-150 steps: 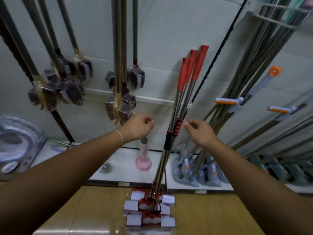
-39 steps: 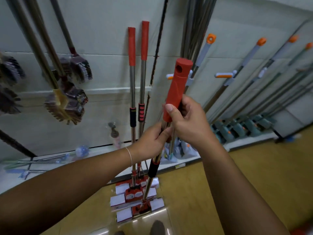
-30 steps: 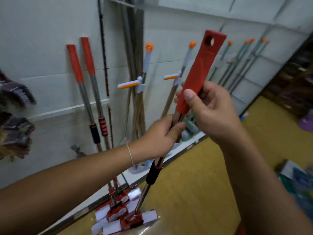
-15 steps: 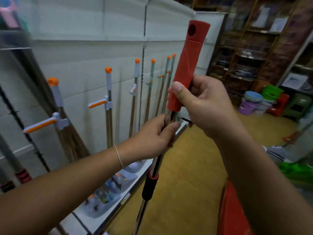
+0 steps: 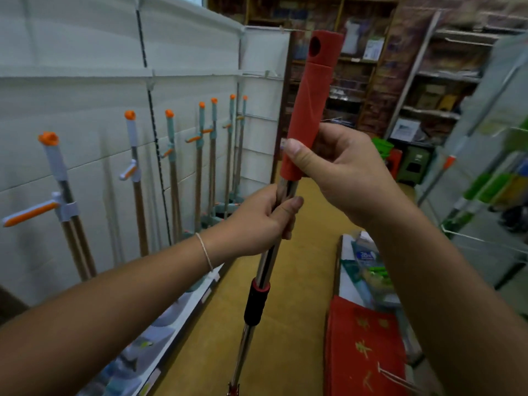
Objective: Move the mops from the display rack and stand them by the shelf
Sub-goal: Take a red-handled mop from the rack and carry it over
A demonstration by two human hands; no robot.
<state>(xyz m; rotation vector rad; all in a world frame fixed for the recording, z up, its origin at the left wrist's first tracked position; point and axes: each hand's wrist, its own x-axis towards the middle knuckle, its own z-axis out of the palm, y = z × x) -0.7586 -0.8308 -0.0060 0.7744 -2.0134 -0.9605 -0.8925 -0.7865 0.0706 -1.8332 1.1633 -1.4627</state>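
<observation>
- While the mop point(image 5: 264, 261) is travelling upright down the aisle, the right hand point(image 5: 340, 178) is clamping the red grip point(image 5: 310, 110) and the left hand point(image 5: 263, 221) is wrapping the steel shaft just below it.
- The mop head is hanging out of view, so keeping it lifted off the floor point(image 5: 288, 281) seems wise.
- The red stack point(image 5: 363, 347) is lying near the path; steering left of it is probably safest.

I count one red-handled mop point(image 5: 310, 104) in view, two hands on it — left point(image 5: 261, 221), right point(image 5: 343, 172). Along wall at left, seven orange-capped mops point(image 5: 171, 155) standing — farthest ones blur together, so count is rough. One bracelet point(image 5: 205, 254) on left wrist.
</observation>
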